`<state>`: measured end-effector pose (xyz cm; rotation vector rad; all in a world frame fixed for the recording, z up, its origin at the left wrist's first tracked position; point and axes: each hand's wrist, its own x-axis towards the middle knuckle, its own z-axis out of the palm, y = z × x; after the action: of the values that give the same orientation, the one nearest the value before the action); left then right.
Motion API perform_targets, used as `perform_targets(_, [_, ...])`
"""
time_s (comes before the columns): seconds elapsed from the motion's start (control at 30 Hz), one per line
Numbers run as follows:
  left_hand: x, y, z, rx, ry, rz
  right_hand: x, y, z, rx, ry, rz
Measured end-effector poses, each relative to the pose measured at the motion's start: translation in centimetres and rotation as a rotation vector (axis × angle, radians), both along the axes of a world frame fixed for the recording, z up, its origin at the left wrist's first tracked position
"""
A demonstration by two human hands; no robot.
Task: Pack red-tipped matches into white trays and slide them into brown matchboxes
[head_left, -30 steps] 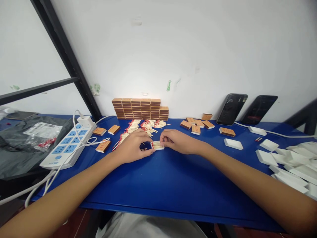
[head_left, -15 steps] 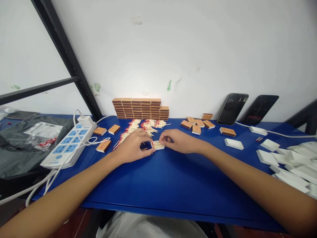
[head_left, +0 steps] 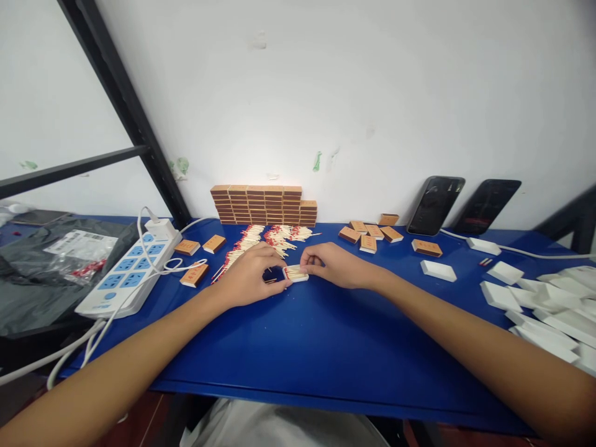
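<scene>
White and shallow, an open tray [head_left: 302,279] is sitting near the centre of the frame, directly between the two hands. The left hand [head_left: 254,273], left of centre, is curving into a C and gripping the tray's left end between thumb and fingers. The right hand [head_left: 333,266] is holding its fingertips close together over the right end, where red-tipped matches [head_left: 293,271] are lying inside; whether it is pinching any, I cannot tell. Loose matches [head_left: 250,239] are spreading behind the left hand.

wht tray [head_left: 299,279], red-tipped matches [head_left: 248,243], orange/brn matchboxes [head_left: 265,207], dk blue table [head_left: 298,347]
</scene>
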<state>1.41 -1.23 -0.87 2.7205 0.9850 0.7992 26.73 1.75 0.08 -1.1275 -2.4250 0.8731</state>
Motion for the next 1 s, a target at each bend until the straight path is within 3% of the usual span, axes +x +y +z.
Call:
perform_targets(0.4, [0.1,-0.1,0.0,0.016,-0.012,-0.005,0.0,0.2,-0.3,-0.068,0.047,0.018])
perform_targets(0.5, [0.1,0.0,0.0,0.016,-0.01,-0.006,-0.4,0.8,-1.0,0.018,0.095,-0.036])
perform_targets(0.67, [0.1,0.1,-0.2,0.009,-0.016,-0.015,-1.4,3.1,-2.5,0.308,0.062,-0.266])
perform_targets(1.0, [0.1,0.2,-0.3,0.006,-0.022,-0.013,-3.3,5.4,-3.3,0.331,0.005,-0.258])
